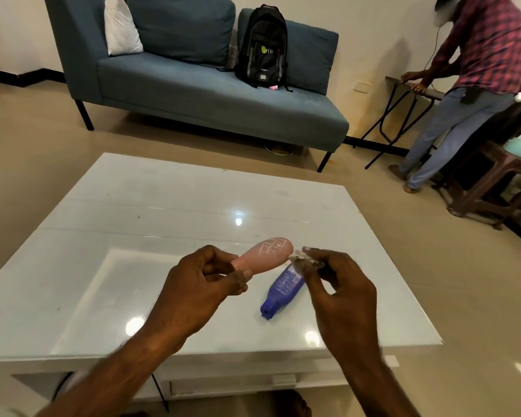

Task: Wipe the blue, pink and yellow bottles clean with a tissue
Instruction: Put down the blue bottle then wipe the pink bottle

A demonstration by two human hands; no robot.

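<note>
Left hand (206, 278) grips the pink bottle (266, 254) by its near end, long axis running far-right, base raised toward the right hand (337, 284). Right hand pinches a tissue (301, 257) just beside that base. Blue bottle (283, 288) lies on the table (133, 206) between the hands, nearer the right. No yellow bottle in view.

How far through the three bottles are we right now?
Mid-job, apparently. The left hand holds the pink plastic bottle above the glossy white table; the right hand pinches a crumpled white tissue at its end. The blue plastic bottle lies flat, possibly done. No yellow bottle visible.
</note>
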